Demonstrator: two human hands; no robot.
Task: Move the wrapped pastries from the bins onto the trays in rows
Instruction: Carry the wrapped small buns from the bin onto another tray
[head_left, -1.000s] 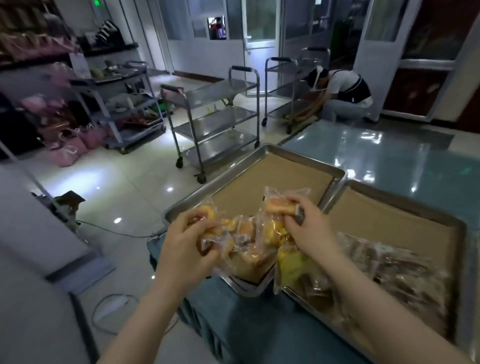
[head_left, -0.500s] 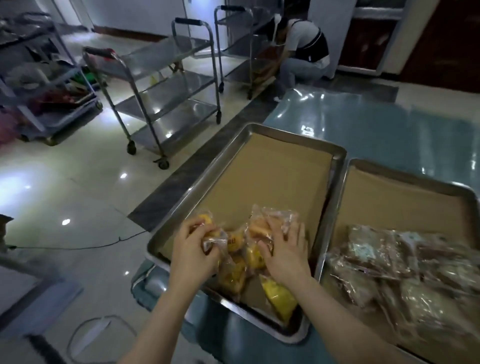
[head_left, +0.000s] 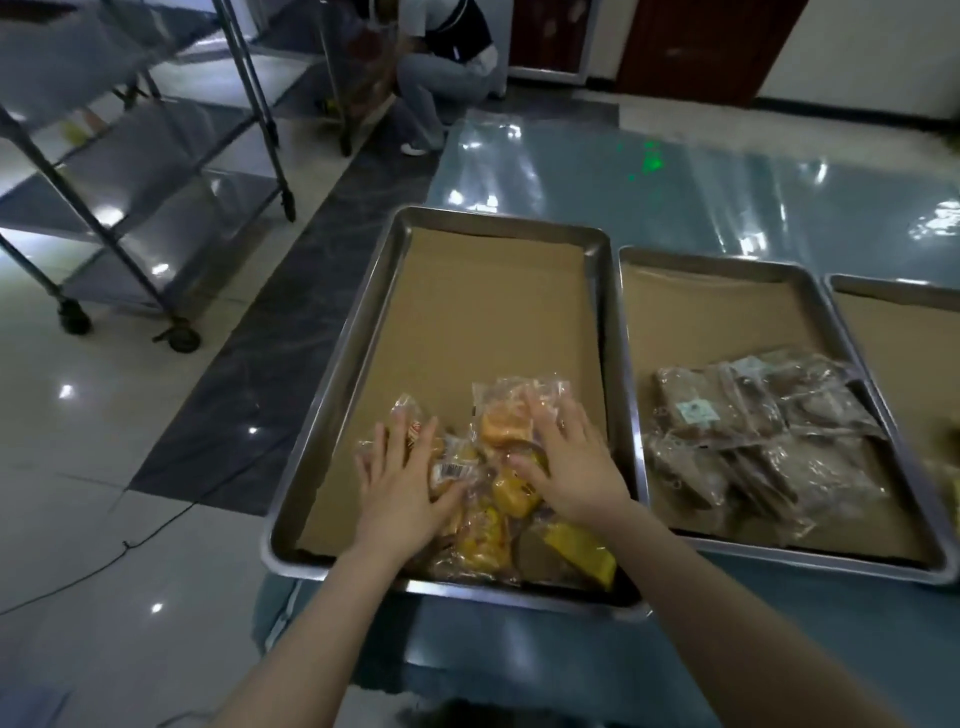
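Left hand (head_left: 400, 483): flat, palm down, fingers straight and fanned apart, resting on the left side of the pile of yellow pastries (head_left: 506, 426). Nothing is pinched and no finger curls round a packet.

Right hand (head_left: 569, 467): same posture, fingers spread, palm down on the right side of the pile. Its fingertips lie on the clear film over an orange piece. I read both hands as pressing on the wrappers, not gripping.

Pile: at the near end of the left tray (head_left: 332, 384), bunched between the two hands. The packets overlap and tilt, and no rows have been formed. The wrappers are clear, crinkled, glossy film; the contents are orange to yellow and blocky. One packet carries a white barcode label (head_left: 452, 470) just beside the left thumb. A flat yellow packet (head_left: 582, 551) lies toward the near right corner.

Left tray: rectangular, dull metal with a raised rolled rim, lined with matte brown paper (head_left: 493, 312) that shows across the far part.

Middle tray (head_left: 711, 258): just beside it on the right, same metal and paper. It holds brown pastries (head_left: 753, 431) in clear film, overlapping in its near half. A third tray (head_left: 883, 285) is cut off at the right edge.

Table (head_left: 675, 192): covered by a shiny blue-grey sheet, wrinkled, with glare patches.

To the left are a glossy tiled floor (head_left: 104, 467) and a wheeled steel cart (head_left: 130, 197). At the far side a person (head_left: 441, 78) crouches; I cannot tell what they are handling.
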